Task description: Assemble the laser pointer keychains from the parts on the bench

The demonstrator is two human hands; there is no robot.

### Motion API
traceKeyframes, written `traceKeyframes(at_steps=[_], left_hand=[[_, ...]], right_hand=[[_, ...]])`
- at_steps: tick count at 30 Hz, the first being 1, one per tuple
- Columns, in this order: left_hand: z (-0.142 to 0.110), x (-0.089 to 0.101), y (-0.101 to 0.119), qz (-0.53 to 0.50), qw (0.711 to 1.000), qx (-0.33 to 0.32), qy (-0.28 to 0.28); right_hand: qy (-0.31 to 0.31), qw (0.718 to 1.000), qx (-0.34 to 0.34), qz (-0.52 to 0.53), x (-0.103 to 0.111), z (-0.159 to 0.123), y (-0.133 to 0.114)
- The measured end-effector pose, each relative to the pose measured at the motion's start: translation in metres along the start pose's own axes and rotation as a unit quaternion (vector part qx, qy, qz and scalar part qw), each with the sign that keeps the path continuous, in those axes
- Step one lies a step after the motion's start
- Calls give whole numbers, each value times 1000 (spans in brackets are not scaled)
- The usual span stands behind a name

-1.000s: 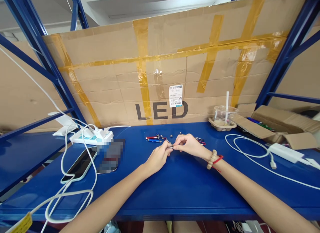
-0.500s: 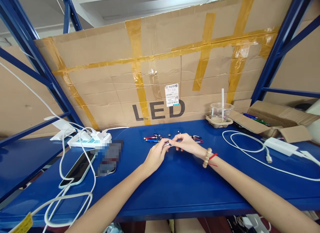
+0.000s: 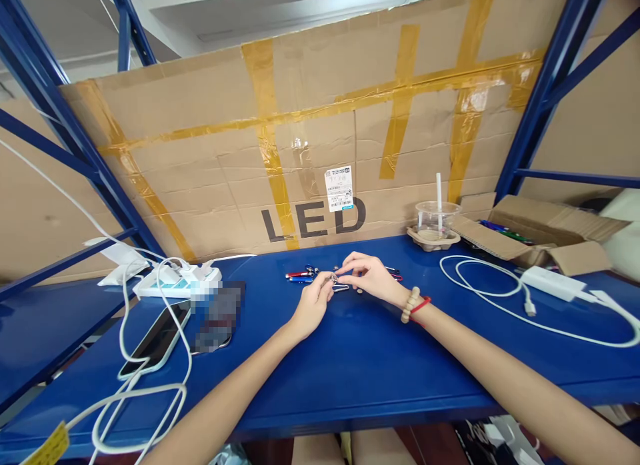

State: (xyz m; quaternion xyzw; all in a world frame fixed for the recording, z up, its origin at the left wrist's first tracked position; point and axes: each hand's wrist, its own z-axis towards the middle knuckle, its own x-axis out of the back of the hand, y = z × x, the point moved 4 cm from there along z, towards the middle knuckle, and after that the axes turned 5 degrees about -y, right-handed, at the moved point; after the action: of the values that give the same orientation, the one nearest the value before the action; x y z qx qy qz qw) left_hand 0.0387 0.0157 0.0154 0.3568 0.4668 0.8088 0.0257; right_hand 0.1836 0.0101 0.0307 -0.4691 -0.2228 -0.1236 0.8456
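Cardboard panel point(image 3: 215, 185): bright, evenly lit
Tape point(image 3: 474, 101): glare patch, far right
Shelf point(image 3: 385, 365): diffuse sheen
Right phone point(image 3: 218, 318): pixelated
Rack posts point(image 3: 533, 125): splayed, wide-angle distortion
Held part point(image 3: 335, 278): detail indistinct

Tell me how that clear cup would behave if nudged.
The clear cup looks like thin plastic, so it's probably light and squeezable. Sitting in a wide, low holder, it may slide rather than tip. The straw stands tall, so it could sway.

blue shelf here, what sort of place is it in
Perhaps a storeroom or workshop: a blue metal rack used as a workbench, a taped cardboard panel marked LED, and a white power strip.
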Motion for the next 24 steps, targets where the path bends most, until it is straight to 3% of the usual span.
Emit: traceKeyframes(at_steps=[10, 24], left_hand=[[-8, 0, 7, 16, 998, -22, -58], [-12, 2, 4, 67, 993, -50, -81]], right_hand=[[-79, 991, 1, 109, -6, -2, -7], [-90, 995, 26, 26, -7, -4, -9]])
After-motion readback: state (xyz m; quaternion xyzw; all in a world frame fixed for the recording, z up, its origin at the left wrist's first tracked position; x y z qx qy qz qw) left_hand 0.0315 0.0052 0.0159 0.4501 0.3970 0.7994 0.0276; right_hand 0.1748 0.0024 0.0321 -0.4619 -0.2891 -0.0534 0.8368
